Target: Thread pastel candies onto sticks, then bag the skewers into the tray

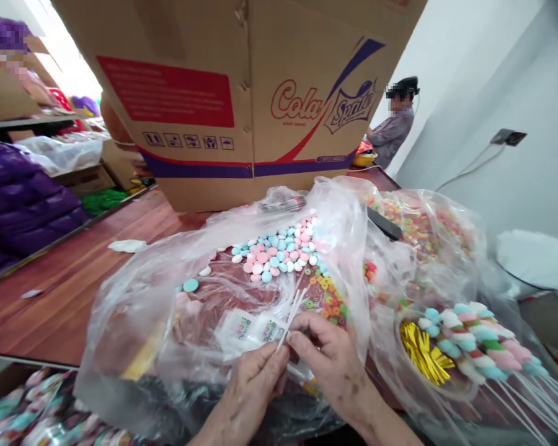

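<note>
Both hands meet at the near edge of the long brown wooden table (65,291). The left hand (253,387) has its fingers (279,358) curled in tight. Its thumb and first finger pinch the bottom end of a few thin white sticks (292,310). The right hand (332,362) is just beside it. Its fingers (302,341) are bent close too, and they press on the same sticks a little higher up. The sticks lean up over a big clear plastic bag (134,297). In the bag lie small round pink, blue and white sweets (274,254) and little bright ring sweets (329,300). Toward the table's right edge lie sticks full of soft-coloured sweets (477,347), beside a bunch of shiny gold twist ties (421,356). A big brown cardboard box (242,80) stands at the far side.
</note>
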A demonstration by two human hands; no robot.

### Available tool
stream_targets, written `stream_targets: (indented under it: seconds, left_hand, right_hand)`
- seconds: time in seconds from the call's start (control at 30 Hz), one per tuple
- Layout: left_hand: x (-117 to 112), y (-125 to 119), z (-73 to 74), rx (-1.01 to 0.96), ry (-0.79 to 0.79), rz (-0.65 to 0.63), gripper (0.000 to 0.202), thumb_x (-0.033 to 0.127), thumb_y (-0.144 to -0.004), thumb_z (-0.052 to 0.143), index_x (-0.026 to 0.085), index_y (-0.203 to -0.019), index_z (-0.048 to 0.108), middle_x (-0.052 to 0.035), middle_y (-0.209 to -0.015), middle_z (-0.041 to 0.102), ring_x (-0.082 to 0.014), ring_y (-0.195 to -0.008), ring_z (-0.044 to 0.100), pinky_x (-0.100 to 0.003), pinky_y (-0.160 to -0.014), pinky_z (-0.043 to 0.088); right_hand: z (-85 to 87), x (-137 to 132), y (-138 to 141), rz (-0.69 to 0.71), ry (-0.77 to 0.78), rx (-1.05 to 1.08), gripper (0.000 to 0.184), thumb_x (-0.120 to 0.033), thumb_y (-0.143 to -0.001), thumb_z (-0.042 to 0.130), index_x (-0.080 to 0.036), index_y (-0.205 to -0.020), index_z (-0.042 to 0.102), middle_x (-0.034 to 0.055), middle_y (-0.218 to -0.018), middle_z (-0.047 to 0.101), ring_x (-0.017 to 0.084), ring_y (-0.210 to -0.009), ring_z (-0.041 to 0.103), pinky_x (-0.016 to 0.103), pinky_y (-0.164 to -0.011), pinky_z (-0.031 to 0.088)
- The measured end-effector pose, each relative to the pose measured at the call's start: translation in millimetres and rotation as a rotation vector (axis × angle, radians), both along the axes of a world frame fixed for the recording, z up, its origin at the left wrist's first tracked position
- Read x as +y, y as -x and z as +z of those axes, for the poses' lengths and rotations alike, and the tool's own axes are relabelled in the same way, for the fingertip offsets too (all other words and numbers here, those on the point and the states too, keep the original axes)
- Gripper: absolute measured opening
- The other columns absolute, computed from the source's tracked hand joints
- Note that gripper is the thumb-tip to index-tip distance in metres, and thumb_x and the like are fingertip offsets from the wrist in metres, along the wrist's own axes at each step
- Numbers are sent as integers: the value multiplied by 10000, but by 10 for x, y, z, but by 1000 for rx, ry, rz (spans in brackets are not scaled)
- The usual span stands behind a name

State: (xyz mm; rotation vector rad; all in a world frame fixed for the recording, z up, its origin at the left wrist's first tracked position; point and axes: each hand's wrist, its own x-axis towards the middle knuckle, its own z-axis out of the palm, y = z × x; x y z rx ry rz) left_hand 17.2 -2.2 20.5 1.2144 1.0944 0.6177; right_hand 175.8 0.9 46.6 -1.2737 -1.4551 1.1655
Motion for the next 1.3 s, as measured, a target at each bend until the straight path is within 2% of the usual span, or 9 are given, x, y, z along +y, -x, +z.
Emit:
stream_targets:
  seconds: [0.17, 0.4, 0.53, 0.63, 0.77, 0.9, 1.07, 1.2, 1.3]
  left_hand:
    - [14, 101, -93, -50, -3, 50, 534, 654, -885, 485, 198, -607, 481, 35, -540, 402, -107, -483, 279, -248, -450, 158]
    - [76, 112, -237, -186, 30, 353, 498, 664, -746, 670, 173, -687, 612, 75, -474, 386, -67, -411, 262, -214, -411, 151]
    - [122, 141, -234, -272, 70, 561, 499, 623, -685, 755, 152, -830, 674, 87, -484, 417, -48, -414, 266, -189, -408, 135]
    - [145, 155, -243, -316, 78, 601, 521, 618, -663, 778, 142, -852, 678, 88, -474, 443, -43, -400, 265, -182, -395, 137]
    - [151, 163, -261, -320, 69, 596, 523, 602, -655, 797, 137, -868, 682, 89, -478, 451, -38, -396, 274, -174, -393, 148]
    - [144, 172, -272, -315, 68, 591, 520, 588, -654, 804, 133, -884, 705, 84, -478, 435, -43, -411, 298, -176, -394, 163]
    - [143, 172, -308, -308, 72, 559, 528, 620, -654, 790, 134, -846, 717, 73, -504, 449, -38, -418, 265, -181, -381, 139]
    - [143, 161, -342, -311, 56, 560, 487, 594, -691, 774, 143, -866, 717, 76, -498, 448, -42, -423, 268, -179, -389, 148]
    - [143, 154, -352, -311, 38, 555, 438, 562, -726, 756, 147, -854, 708, 76, -501, 439, -45, -432, 272, -180, -398, 151]
  right_hand:
    - [-5, 151, 140, -13, 117, 28, 238, -309, -860, 561, -198, -658, 503, -58, -591, 482, 97, -580, 436, 209, -572, 373]
    - [-30, 281, 193, 30, 118, -10, 231, -354, -920, 504, -195, -763, 563, -65, -576, 478, 98, -520, 420, 213, -503, 349]
    - [-62, 615, 156, -40, -183, -361, 310, -280, -965, 428, -203, -1195, 621, 54, -968, 684, 192, -875, 622, 303, -780, 502]
    - [-114, 947, 264, 18, -385, -770, 421, -171, -961, 390, -186, -1346, 558, 134, -1324, 602, 265, -1217, 530, 424, -1047, 422]
    - [-221, 1233, 456, 91, -416, -1163, 457, -175, -960, 417, -190, -1411, 488, 161, -1540, 397, 345, -1386, 369, 541, -1085, 368]
    - [-292, 1168, 426, 204, -419, -1277, 390, -168, -961, 409, -170, -1325, 550, 171, -1485, 453, 345, -1318, 432, 505, -988, 454]
    - [-287, 931, 120, 239, -372, -1236, 445, -82, -919, 438, -192, -1336, 549, 138, -1307, 602, 278, -1168, 557, 420, -959, 479]
    - [-193, 915, -154, 131, -322, -1106, 447, -97, -934, 432, -169, -1367, 517, 124, -1351, 589, 235, -1246, 515, 357, -1051, 402]
    - [-98, 930, -342, 49, -220, -1106, 329, -145, -962, 404, -155, -1229, 596, 118, -1181, 672, 222, -1103, 588, 324, -952, 430]
